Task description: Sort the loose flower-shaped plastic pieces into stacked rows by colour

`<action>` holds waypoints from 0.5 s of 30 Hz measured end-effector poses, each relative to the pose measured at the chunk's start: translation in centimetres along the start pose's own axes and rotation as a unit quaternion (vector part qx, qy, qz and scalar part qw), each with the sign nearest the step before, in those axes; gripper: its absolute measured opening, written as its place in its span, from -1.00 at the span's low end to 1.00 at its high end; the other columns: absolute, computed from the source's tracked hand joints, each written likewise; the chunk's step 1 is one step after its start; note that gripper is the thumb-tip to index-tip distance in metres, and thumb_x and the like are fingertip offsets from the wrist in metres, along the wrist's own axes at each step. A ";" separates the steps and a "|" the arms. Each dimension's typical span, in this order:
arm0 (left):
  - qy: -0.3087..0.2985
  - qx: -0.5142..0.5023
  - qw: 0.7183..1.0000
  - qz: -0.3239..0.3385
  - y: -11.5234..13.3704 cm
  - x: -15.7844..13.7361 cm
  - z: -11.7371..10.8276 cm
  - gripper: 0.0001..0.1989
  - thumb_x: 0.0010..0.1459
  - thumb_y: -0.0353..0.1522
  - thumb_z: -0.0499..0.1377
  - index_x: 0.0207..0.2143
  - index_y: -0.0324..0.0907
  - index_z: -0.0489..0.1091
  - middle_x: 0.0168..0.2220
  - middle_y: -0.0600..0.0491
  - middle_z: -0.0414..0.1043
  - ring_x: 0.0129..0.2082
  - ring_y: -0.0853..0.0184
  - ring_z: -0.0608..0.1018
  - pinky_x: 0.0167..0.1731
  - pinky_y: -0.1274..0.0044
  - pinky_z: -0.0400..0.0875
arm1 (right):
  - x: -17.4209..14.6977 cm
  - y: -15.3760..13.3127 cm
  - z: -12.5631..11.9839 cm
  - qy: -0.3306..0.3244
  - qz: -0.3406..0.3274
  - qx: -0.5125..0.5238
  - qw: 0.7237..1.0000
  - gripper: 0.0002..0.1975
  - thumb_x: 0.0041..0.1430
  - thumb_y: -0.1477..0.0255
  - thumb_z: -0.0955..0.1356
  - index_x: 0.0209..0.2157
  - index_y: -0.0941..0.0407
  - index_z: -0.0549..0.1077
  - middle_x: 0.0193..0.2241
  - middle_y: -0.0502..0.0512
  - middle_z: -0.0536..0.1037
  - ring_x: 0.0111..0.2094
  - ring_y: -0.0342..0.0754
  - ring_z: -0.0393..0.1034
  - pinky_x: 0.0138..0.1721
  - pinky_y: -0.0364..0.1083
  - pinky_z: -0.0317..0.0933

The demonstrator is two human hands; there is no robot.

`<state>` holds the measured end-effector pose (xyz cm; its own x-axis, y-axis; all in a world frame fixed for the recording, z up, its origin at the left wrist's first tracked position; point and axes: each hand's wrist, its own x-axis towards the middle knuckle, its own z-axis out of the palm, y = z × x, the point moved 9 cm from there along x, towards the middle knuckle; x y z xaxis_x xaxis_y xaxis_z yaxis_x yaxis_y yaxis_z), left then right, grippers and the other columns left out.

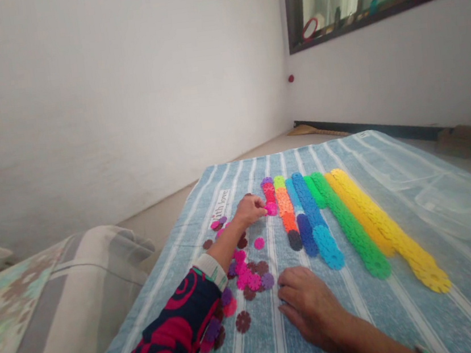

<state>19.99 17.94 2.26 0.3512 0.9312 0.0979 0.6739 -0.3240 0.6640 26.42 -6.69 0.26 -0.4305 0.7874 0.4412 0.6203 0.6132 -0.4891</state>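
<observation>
As my left hand (249,210) pinches a pink disc (271,210) at the near end of the red row (268,191) on striped cloth (196,210), my right hand (309,305) rests curled, contents hidden; I judge the disc light, stiff, slippery, best held by its rim

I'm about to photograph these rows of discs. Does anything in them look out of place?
Possibly the dark disc at the near end of the orange row: it contrasts sharply with its orange and red-orange neighbours. The lime-green part at that row's far end also breaks the colour run.
</observation>
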 end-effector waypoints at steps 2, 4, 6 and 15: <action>0.008 0.014 1.000 0.025 0.7 0.0 0.9 -0.96 -0.18 -0.48 0.23 -0.57 -0.23 0.42 -0.62 0.19 0.33 -0.57 0.47 0.37 -0.52 0.62 0.22 | 0.0 0.0 0.0 -0.001 0.001 0.002 1.000 -0.90 0.12 0.57 0.37 -0.40 0.12 0.37 -0.28 0.06 0.45 -0.21 0.01 0.28 -0.17 0.01 0.15; 0.014 0.027 0.999 0.039 0.9 0.0 1.4 -0.97 -0.17 -0.49 0.22 -0.57 -0.23 0.43 -0.62 0.19 0.33 -0.55 0.46 0.37 -0.50 0.62 0.23 | 0.0 0.0 0.0 -0.001 0.003 0.003 1.000 -0.90 0.12 0.57 0.37 -0.40 0.12 0.37 -0.28 0.06 0.45 -0.21 0.01 0.28 -0.17 0.00 0.15; 0.012 0.029 0.999 0.043 0.8 0.0 1.9 -0.99 -0.15 -0.47 0.22 -0.56 -0.23 0.45 -0.61 0.18 0.35 -0.54 0.45 0.39 -0.49 0.61 0.25 | 0.1 0.1 0.0 -0.001 0.003 0.005 1.000 -0.90 0.11 0.57 0.38 -0.40 0.12 0.37 -0.28 0.06 0.45 -0.20 0.01 0.28 -0.16 0.01 0.15; 0.076 0.015 0.997 0.018 -0.4 0.1 -0.6 -0.85 -0.09 -0.46 0.17 -0.43 -0.24 0.53 -0.46 0.11 0.51 -0.44 0.40 0.50 -0.38 0.59 0.36 | -0.1 0.1 0.0 0.003 0.005 0.013 1.000 -0.89 0.10 0.59 0.38 -0.40 0.12 0.37 -0.27 0.07 0.45 -0.20 0.01 0.28 -0.15 0.01 0.15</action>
<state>19.31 18.26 2.46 0.2748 0.9328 0.2334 0.6823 -0.3602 0.6362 26.51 -6.64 0.15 -0.4200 0.7930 0.4413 0.6065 0.6070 -0.5135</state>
